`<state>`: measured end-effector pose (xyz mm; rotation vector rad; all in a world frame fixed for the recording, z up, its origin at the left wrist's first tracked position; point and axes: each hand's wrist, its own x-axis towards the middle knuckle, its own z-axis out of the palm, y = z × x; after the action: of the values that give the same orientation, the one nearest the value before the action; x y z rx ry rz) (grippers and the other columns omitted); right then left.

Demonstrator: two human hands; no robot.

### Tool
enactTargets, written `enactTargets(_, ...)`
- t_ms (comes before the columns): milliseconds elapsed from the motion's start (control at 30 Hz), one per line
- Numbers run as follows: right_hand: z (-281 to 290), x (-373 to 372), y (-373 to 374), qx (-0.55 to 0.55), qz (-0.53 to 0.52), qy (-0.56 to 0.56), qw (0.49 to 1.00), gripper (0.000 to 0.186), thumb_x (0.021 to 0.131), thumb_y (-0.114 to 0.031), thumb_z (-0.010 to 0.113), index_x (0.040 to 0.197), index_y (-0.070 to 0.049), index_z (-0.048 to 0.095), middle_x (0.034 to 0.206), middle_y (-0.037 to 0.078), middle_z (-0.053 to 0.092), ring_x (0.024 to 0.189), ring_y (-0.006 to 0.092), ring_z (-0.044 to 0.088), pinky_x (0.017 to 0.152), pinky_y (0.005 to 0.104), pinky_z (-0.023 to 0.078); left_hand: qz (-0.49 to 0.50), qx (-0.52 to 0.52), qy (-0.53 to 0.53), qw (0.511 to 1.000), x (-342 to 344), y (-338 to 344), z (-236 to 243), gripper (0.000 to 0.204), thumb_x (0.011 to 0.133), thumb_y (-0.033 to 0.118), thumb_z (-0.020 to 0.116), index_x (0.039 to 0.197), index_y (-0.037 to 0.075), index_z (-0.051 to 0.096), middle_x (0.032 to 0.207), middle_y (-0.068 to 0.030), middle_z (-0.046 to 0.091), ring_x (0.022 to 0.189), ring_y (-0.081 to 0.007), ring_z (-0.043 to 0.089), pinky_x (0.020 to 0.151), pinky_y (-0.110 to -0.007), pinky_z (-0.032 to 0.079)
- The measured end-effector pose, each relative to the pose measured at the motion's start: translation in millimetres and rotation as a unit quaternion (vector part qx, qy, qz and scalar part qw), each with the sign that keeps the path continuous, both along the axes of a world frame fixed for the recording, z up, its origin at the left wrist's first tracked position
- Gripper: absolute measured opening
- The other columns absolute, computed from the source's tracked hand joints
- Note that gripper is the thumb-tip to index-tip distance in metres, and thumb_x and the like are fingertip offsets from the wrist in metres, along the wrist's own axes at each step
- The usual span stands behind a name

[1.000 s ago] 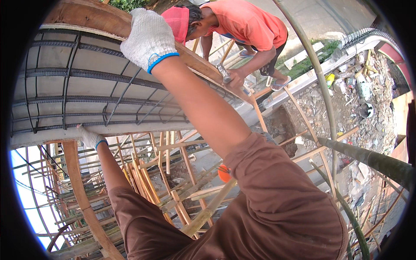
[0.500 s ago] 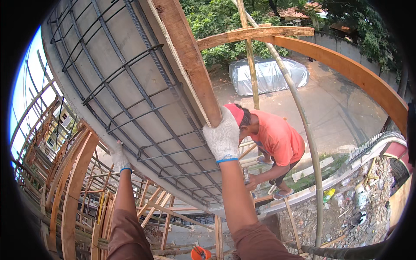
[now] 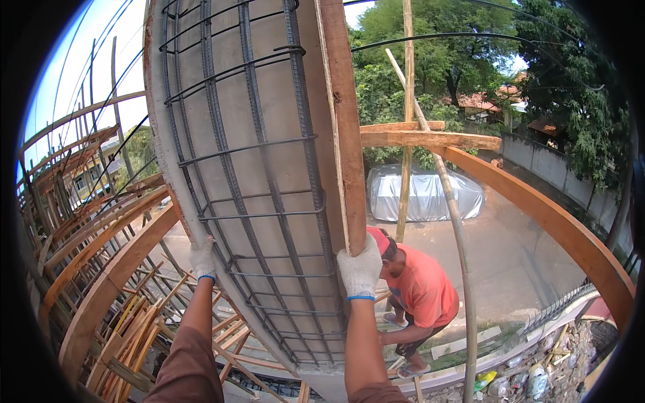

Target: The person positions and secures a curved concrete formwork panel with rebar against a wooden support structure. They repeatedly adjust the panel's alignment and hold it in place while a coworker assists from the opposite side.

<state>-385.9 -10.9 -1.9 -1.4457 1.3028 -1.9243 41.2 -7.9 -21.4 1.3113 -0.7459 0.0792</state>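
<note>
A tall formwork panel (image 3: 222,127) stands before me, its grey inner face behind a cage of steel rebar (image 3: 259,114). My left hand (image 3: 202,260), in a white knit glove with a blue cuff, is closed round the panel's left edge; its fingertips are partly hidden. At the other side my right hand (image 3: 361,270), gloved alike, is closed round the lower end of a wooden beam (image 3: 346,134) that runs along the panel's right edge. The cage lies between my hands, and neither hand grips its bars.
Low at right, a co-worker in an orange shirt (image 3: 426,285) bends close beside my right forearm. Bamboo poles (image 3: 463,269) and a curved timber (image 3: 551,218) stand beyond. Timber scaffolding (image 3: 121,282) fills the left. A covered car (image 3: 426,195) and rubble (image 3: 557,359) are below.
My view has tilted up and turned, so the panel looks more upright and the car sits lower in the picture. Both hands keep their holds. The co-worker's forearm is now more hidden.
</note>
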Motion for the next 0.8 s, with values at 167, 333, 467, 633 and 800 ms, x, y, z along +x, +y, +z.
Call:
enactTargets(167,7,0,10,0.017,0.019,-0.011,1.000,0.043,0.069,-0.009,0.068,0.111,-0.001,0.061,0.098,0.019,0.068,0.094,0.0354,0.067,0.084,0.0398,0.051,-0.022,-0.011,0.026,0.999,-5,6,2,0.039,0.083,0.018,0.079,0.112,-0.003,0.064,0.099,-0.0084,0.070,0.086,-0.0163,0.063,0.079,-0.030,0.050)
enactTargets(333,0,1,-1,-0.026,-0.020,-0.001,0.999,0.038,0.070,-0.009,0.067,0.107,-0.001,0.062,0.095,0.021,0.068,0.094,0.0387,0.066,0.082,0.0429,0.051,-0.003,0.009,0.021,1.000,-9,3,5,0.036,0.083,0.017,0.078,0.111,-0.002,0.065,0.098,-0.0077,0.070,0.087,-0.0175,0.065,0.080,-0.031,0.051)
enactTargets(467,3,-3,1,-0.014,0.004,0.011,1.000,0.040,0.070,-0.010,0.068,0.109,-0.002,0.062,0.098,0.022,0.068,0.096,0.0393,0.066,0.082,0.0433,0.051,-0.025,-0.032,-0.005,0.999,-2,0,0,0.038,0.084,0.021,0.078,0.113,0.000,0.066,0.098,-0.0076,0.071,0.088,-0.0182,0.065,0.080,-0.032,0.051)
enactTargets(633,2,3,1,0.009,0.012,-0.006,1.000,0.041,0.071,-0.010,0.067,0.110,-0.002,0.062,0.098,0.023,0.067,0.098,0.0412,0.065,0.083,0.0442,0.051,0.013,0.008,-0.030,0.999,27,-5,-12,0.042,0.084,0.030,0.077,0.112,0.000,0.068,0.100,-0.0087,0.071,0.089,-0.0190,0.065,0.081,-0.034,0.051)
enactTargets(800,2,-8,2,0.007,-0.014,0.009,1.000,0.034,0.069,-0.009,0.067,0.102,-0.001,0.062,0.094,0.025,0.066,0.095,0.0433,0.063,0.081,0.0462,0.051,-0.011,0.017,-0.009,1.000,-5,-4,-1,0.046,0.085,0.034,0.076,0.116,0.001,0.068,0.102,-0.0101,0.072,0.088,-0.0195,0.064,0.081,-0.035,0.051)
